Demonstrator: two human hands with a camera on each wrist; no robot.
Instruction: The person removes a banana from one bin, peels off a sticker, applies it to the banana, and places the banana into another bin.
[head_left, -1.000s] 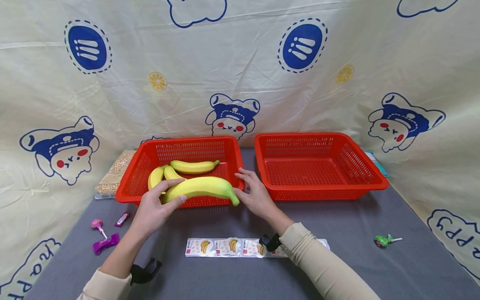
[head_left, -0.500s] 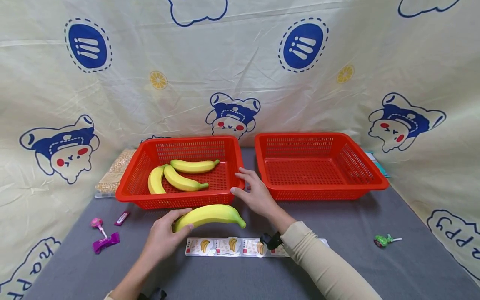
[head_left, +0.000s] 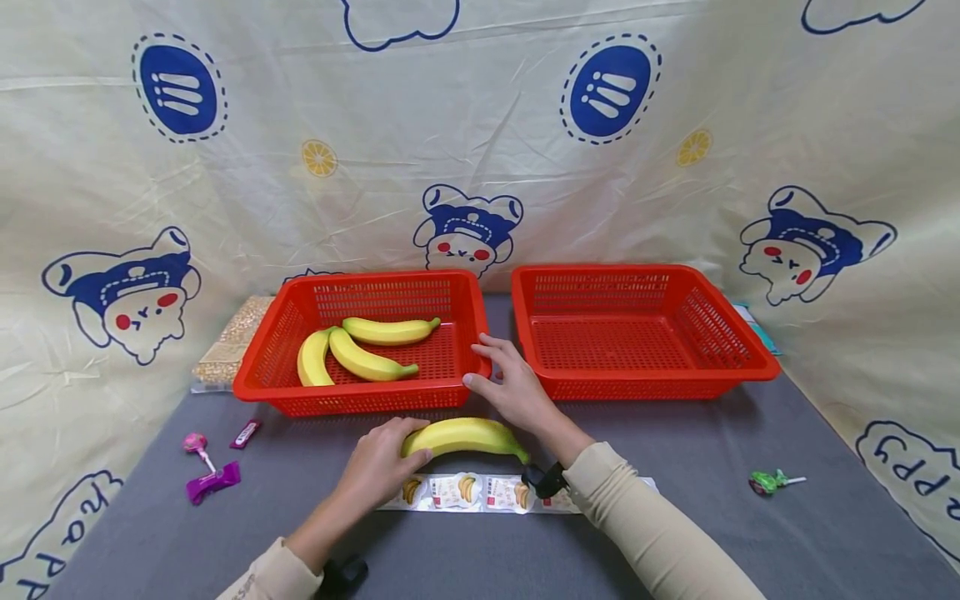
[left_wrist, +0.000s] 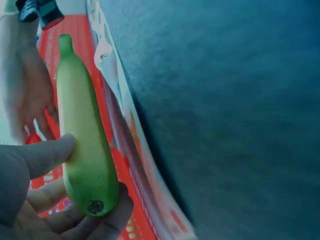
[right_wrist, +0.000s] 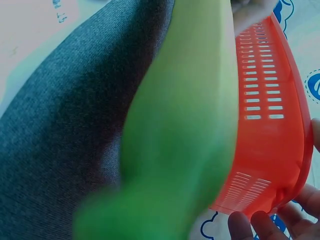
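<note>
My left hand [head_left: 381, 461] holds a yellow banana [head_left: 468, 437] by its left end, with the green-tipped stem pointing right, over the grey tabletop in front of the left red basket [head_left: 360, 405]. In the left wrist view, the thumb lies on the banana [left_wrist: 85, 125] and the fingers curl under its blunt end. At the basket's front right corner, my right hand [head_left: 517, 390] rests with relaxed, spread fingers against the rim. Its fingertips [right_wrist: 262, 225] show beside that corner in the right wrist view. Inside the basket lie three bananas [head_left: 367, 358].
A second red basket [head_left: 645, 389] stands to the right. A strip of banana-printed labels [head_left: 457, 493] lies in front, partly under the forearms. Sweets [head_left: 213, 482] and a lollipop [head_left: 197, 446] are at left, a green lollipop [head_left: 767, 482] at right. A bag of grains [head_left: 228, 346] stands behind the left basket.
My left hand has brought the banana down from over the left basket's front rim toward me, then slightly right, above the label strip. The right hand has stayed at the basket corner.
</note>
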